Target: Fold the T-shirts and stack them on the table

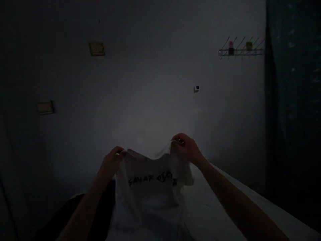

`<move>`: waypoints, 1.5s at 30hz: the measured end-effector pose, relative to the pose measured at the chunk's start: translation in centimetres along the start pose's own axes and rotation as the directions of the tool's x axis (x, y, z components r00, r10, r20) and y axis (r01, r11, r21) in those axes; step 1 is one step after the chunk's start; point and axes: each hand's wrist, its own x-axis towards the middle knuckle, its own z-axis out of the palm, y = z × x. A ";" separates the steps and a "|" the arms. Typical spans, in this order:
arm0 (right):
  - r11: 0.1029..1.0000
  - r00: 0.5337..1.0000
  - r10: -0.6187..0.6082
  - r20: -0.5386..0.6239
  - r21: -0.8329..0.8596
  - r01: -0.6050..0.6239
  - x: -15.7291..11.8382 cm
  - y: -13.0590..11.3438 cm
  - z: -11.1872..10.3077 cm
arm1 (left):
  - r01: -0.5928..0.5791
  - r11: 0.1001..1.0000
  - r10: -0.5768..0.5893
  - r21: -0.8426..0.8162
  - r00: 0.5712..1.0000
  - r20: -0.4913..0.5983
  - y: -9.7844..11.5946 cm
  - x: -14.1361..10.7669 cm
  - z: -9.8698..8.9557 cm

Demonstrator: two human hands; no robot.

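Observation:
A pale T-shirt [150, 197] with dark lettering across its chest hangs between my two hands. My left hand [114, 160] pinches it at the left shoulder, beside the neckline. At the other shoulder my right hand [184, 145] grips the fabric, a little higher than the left. The neckline sags between them, and a short sleeve droops below my right hand. The shirt's lower part runs out of the bottom of the view. Dim light hides the finer details of the cloth.
Behind the shirt lies a pale bed-like surface [213, 201], with a dark shape [67, 214] at left. The wall carries switch plates [97, 49], a small white device [197, 88] and a hook rack [240, 52]. A dark green curtain [296, 83] hangs at right.

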 end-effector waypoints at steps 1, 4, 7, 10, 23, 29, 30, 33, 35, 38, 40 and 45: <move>0.999 0.998 0.019 -0.053 0.027 -0.018 -1.6 0.2 1.0 | 0.044 0.998 -0.045 -0.045 0.998 -0.038 -0.9 -1.3 1.5; 0.980 0.984 0.146 -0.100 0.149 -0.130 -5.7 0.6 4.1 | 0.121 0.978 -0.151 -0.171 0.974 -0.170 -3.4 -4.5 5.4; 0.931 0.951 0.300 -0.077 0.239 -0.274 -8.4 1.0 6.8 | 0.156 0.949 -0.216 -0.273 0.955 -0.205 -4.9 -7.0 8.2; 0.906 0.931 0.361 -0.055 0.258 -0.336 -10.2 1.1 9.1 | 0.181 0.920 -0.232 -0.349 0.967 -0.110 -4.6 -9.0 10.3; 0.971 0.977 0.143 0.158 0.166 -0.169 -11.3 3.0 10.5 | 0.207 0.978 -0.202 -0.030 0.972 0.116 -3.4 -8.7 12.5; 0.999 0.973 0.006 0.230 0.050 -0.018 -11.1 4.0 9.7 | 0.027 0.987 -0.045 -0.157 0.993 -0.111 -5.5 -8.1 10.9; 0.999 0.979 -0.014 0.202 0.038 0.006 -11.2 4.0 9.8 | 0.021 0.983 -0.040 -0.181 0.994 -0.102 -5.5 -8.2 10.7; 0.996 0.993 -0.084 0.084 0.019 0.083 -11.4 3.8 10.3 | 0.087 0.963 -0.085 -0.255 0.996 0.020 -5.2 -8.4 10.4; 0.996 0.996 -0.092 0.009 0.015 0.092 -11.6 3.6 10.5 | 0.119 0.945 -0.081 -0.304 0.988 0.134 -4.8 -8.6 10.2; 0.999 0.998 -0.043 -0.043 -0.007 0.042 -11.7 3.3 10.9 | 0.085 0.948 -0.004 -0.307 0.967 0.255 -3.8 -8.9 10.3; 1.000 1.000 -0.007 -0.027 -0.022 0.007 -11.8 3.2 11.1 | 0.038 0.973 0.028 -0.227 0.960 0.279 -2.9 -9.1 11.0; 0.998 0.995 -0.056 0.079 0.016 0.055 -11.7 3.2 10.7 | 0.059 0.998 -0.058 -0.016 0.998 0.032 -2.1 -9.3 13.4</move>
